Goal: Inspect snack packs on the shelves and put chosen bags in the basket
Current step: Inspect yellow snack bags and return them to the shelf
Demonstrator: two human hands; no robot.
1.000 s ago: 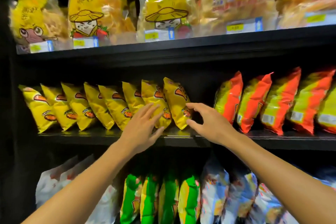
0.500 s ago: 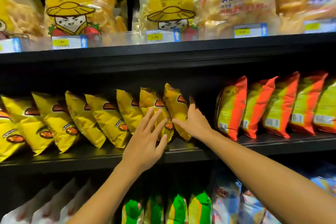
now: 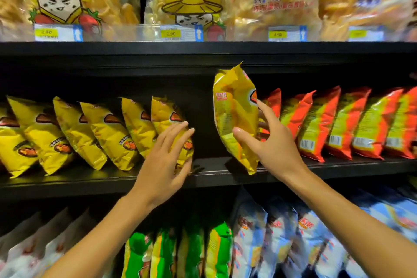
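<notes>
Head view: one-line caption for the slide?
Right hand pulls one yellow snack bag from the middle shelf while left hand steadies the remaining yellow row.

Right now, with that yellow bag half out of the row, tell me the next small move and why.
Probably draw the yellow bag straight out toward you. The right hand grips its right edge, thumb on the front, and it stands apart from the yellow row with its bottom corner near the shelf lip. The left hand rests flat on the nearest bag, steadying that row, so nothing blocks the pull.
</notes>
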